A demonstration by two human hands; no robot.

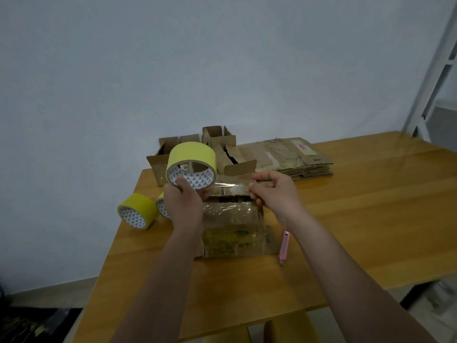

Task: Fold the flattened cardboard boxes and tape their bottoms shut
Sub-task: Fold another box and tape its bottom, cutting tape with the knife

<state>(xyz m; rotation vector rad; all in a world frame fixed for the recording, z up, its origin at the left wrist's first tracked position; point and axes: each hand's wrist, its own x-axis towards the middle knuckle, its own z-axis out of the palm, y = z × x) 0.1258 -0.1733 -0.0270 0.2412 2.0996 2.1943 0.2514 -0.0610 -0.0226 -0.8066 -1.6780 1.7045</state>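
A folded cardboard box (232, 229) stands on the wooden table (346, 219) in front of me, its flaps facing up. My left hand (184, 199) grips a yellow tape roll (191, 164) above the box's left side. A clear strip of tape (231, 185) stretches from the roll to my right hand (272, 191), which pinches its free end over the box's top edge.
Two more yellow tape rolls (137, 210) lie at the table's left edge. A pink utility knife (284, 248) lies right of the box. Folded boxes (217, 137) stand at the back, beside a stack of flattened cardboard (291, 158).
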